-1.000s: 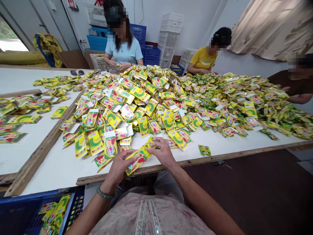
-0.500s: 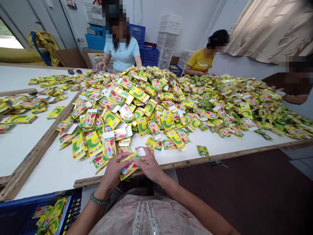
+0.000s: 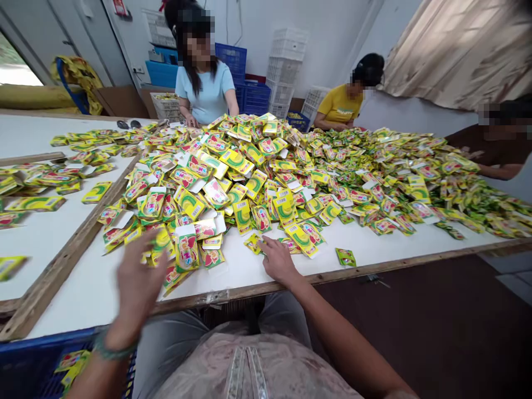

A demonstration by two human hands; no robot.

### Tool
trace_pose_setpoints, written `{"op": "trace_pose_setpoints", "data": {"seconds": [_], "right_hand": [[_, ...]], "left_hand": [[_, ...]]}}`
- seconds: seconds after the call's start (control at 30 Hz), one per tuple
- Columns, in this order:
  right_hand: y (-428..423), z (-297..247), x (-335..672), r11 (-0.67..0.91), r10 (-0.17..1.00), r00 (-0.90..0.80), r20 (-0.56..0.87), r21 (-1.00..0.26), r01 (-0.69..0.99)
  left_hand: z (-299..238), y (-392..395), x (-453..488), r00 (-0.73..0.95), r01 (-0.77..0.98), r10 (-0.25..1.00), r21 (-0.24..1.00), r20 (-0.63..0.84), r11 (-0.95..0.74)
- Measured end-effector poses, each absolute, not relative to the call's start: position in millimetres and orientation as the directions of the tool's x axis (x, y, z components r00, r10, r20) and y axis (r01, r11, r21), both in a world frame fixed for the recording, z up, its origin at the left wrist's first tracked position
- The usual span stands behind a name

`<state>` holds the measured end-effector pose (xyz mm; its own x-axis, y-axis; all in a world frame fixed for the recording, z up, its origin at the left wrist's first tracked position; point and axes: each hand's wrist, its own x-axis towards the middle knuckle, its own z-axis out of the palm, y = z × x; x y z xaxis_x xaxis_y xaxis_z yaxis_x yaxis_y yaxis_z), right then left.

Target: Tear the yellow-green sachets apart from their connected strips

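Note:
My left hand point(image 3: 143, 269) is smeared by motion over the left front of the pile. Its thumb and fingers look apart, with no held thing visible. My right hand point(image 3: 279, 259) is at the near edge of the heap, its fingertips closed on a small yellow-green sachet point(image 3: 252, 243) lying on the white table. Between the hands, a yellow and green printed carton point(image 3: 186, 249) with an open white flap leans on the heap. At the far left, a blurred yellow carton point(image 3: 13, 267) shows beyond the wooden strip.
A large pile of cartons and sachets point(image 3: 245, 160) spreads across the table. A wooden strip point(image 3: 78, 249) divides it at left. One sachet point(image 3: 346, 256) lies near the front edge. A blue crate point(image 3: 45, 360) holding packs stands below left. Three people sit around the far sides.
The carton held in both hands has left them, and a blurred carton now appears at far left. My left hand has moved left, my right hand forward and right to a sachet.

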<state>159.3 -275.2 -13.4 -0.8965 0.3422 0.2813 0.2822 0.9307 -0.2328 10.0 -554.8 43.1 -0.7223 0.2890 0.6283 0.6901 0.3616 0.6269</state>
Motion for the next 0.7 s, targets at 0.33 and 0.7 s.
{"op": "trace_pose_setpoints", "data": {"seconds": [0.33,0.7], "right_hand": [[-282,-23,163,0.76,0.394,-0.858,0.33,-0.642,0.102],[-297,-11,159,-0.066,0.652,-0.756,0.065,-0.988,-0.141]], "left_hand": [[-5,-402,26,-0.34,0.843,0.9,0.512,0.272,0.164],[-9,-431,43,-0.708,-0.126,0.7,0.992,-0.096,0.009]]}}
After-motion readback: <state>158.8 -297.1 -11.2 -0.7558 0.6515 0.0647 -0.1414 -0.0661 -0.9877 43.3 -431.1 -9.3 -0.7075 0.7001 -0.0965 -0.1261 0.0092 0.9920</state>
